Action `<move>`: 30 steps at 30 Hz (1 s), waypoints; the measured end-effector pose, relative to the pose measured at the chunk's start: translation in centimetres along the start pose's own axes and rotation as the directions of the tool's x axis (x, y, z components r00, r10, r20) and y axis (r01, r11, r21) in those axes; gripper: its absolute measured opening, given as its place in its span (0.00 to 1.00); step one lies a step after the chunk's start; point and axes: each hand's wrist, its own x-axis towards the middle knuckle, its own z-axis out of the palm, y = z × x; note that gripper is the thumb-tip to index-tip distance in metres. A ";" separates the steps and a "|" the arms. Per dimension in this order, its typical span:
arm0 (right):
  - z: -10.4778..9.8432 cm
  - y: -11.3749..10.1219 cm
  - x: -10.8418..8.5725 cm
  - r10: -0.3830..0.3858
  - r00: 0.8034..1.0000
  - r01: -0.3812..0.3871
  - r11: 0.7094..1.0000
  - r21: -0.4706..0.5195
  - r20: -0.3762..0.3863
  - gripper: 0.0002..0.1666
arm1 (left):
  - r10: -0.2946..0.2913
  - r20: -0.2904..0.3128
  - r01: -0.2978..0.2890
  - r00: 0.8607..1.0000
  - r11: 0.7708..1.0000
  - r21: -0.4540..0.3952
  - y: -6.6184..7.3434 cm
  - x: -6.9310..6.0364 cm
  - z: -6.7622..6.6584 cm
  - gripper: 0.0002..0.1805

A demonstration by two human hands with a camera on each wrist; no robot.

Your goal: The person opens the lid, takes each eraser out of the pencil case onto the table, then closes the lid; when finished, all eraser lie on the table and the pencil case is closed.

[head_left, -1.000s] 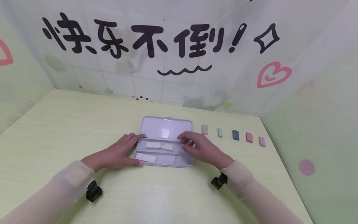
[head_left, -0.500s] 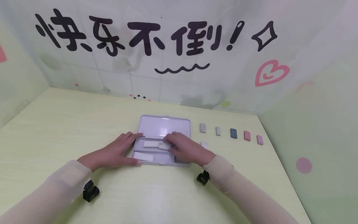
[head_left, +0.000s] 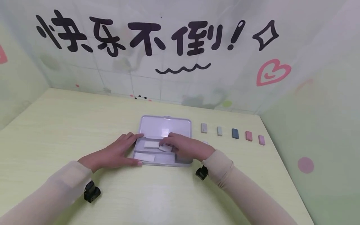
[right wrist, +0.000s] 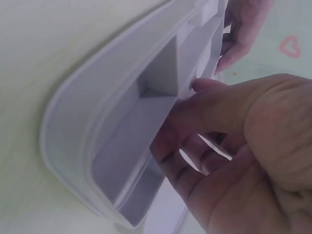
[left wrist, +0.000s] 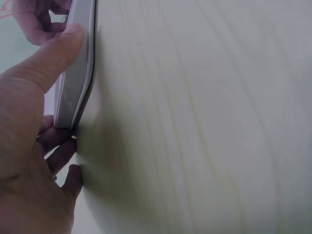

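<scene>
An open pale lilac pencil case (head_left: 152,126) lies on the table, lid folded back. My left hand (head_left: 116,154) grips its left end, thumb on the front edge and fingers toward the hinge; the left wrist view shows the thumb (left wrist: 58,53) against the side wall. My right hand (head_left: 187,147) reaches into the back compartment and pinches a white eraser (head_left: 165,148), its fingertips partly hidden. Beside that eraser lies another white block (head_left: 151,144). A longer white block (head_left: 144,157) sits in the front left compartment. In the right wrist view, a divider (right wrist: 163,66) stands near the case's right end.
Right of the case, a spaced row holds a light grey eraser (head_left: 203,128), a smaller pale one (head_left: 219,131), a blue one (head_left: 235,133), a red one (head_left: 248,136) and a pink one (head_left: 262,140). My right hand mostly hides another white piece (head_left: 206,142). Walls (head_left: 323,140) border the table.
My right hand has moved left and down into the case, onto the right white eraser, which has shifted and turned slightly. My left hand has stayed on the case.
</scene>
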 end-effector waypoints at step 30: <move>0.1 0.4 0.4 -0.010 1.000 0.008 0.998 -0.057 -0.030 0.27 | -0.024 0.019 0.024 1.000 1.000 -0.003 0.0 0.1 0.0 0.56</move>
